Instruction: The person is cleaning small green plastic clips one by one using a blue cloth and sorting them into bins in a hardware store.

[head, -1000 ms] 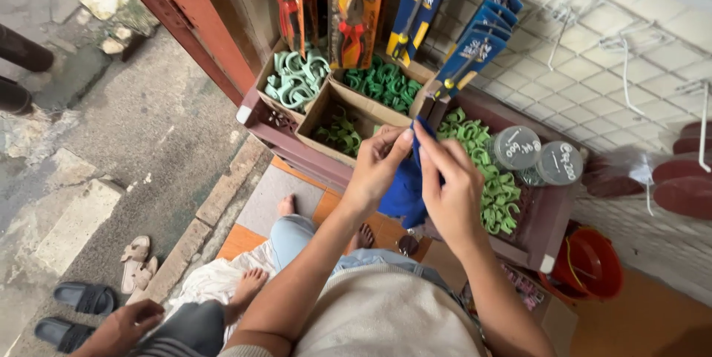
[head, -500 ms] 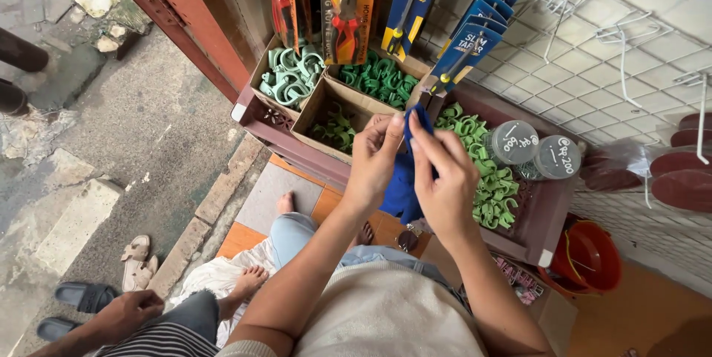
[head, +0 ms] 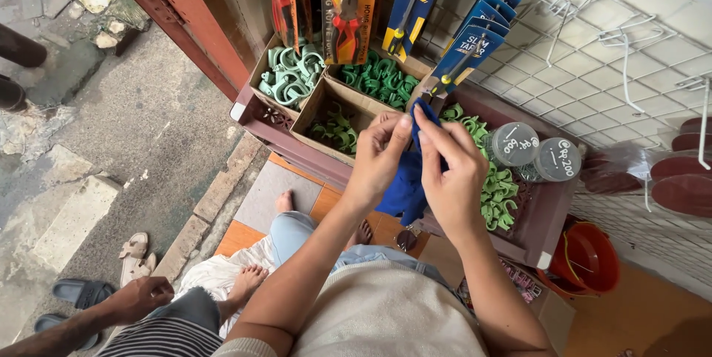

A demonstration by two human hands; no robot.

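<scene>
Both hands are holding one blue cloth piece [head: 404,190] in the middle of the scene: the left hand [head: 380,157] is pinching its upper edge between thumb and fingertips, and the right hand [head: 451,172] is gripping the same top part from the right, fingers closed narrow around it, while the rest of the cloth is hanging down between the wrists. Just behind the hands, a dark red tray [head: 545,216] is standing with green plastic clips [head: 495,194] lying in it, so the hands are covering part of this pile. To the left of it, cardboard boxes [head: 315,108] are holding more clips, dark green in the near box and pale green ones [head: 289,75] in the far left box. Two small round containers with clear lids [head: 535,151] are sitting on the right side of the tray. Farther away, carded pliers [head: 348,8] and blue tool packs [head: 475,34] are hanging on a white wire grid [head: 593,38]. An orange bucket [head: 589,257] is standing at the near right. At the near left, another person's hand [head: 141,296] is resting on a knee, near grey sandals [head: 74,298] on the concrete floor.
</scene>
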